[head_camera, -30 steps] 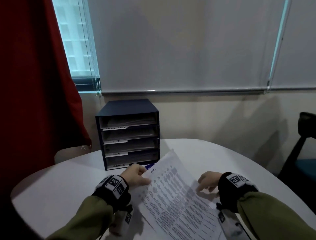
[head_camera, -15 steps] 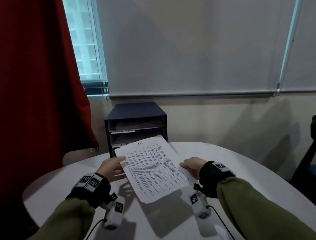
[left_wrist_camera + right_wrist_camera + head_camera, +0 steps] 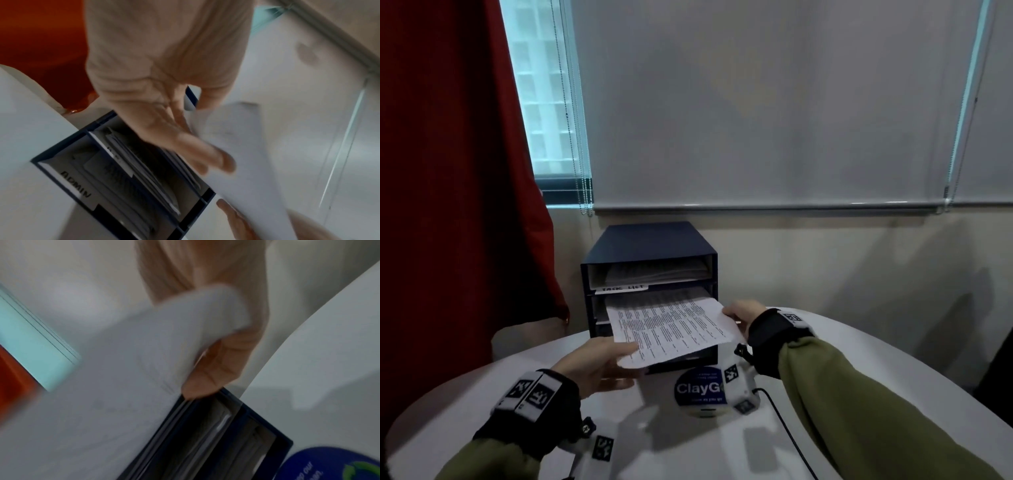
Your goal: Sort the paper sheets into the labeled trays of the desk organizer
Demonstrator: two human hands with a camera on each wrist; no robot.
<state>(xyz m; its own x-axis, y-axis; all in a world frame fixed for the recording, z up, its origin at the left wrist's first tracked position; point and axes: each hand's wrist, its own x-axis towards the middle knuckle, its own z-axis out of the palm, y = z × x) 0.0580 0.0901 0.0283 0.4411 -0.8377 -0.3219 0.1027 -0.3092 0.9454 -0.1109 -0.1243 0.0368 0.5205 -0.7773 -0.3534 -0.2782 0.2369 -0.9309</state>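
A printed paper sheet hangs in the air in front of the dark blue desk organizer. Its far edge reaches into the second tray, just under the top tray's "TASK LIST" label. My left hand pinches the sheet's near left corner, thumb on top and fingers beneath. At the right edge my right hand pinches it beside the organizer's right wall. The left wrist view shows the left hand against the sheet and the bottom tray's "ADMIN" label. The blurred right wrist view shows the right hand curled round the sheet.
The organizer stands at the back of a round white table, against the wall. A round blue "ClayGo" sticker lies on the table under the sheet. A red curtain hangs at the left. A dark chair shows at the right edge.
Both hands lifted the sheet off the table and carried it forward. Its far edge now enters the organizer's second tray, and the view has moved closer.
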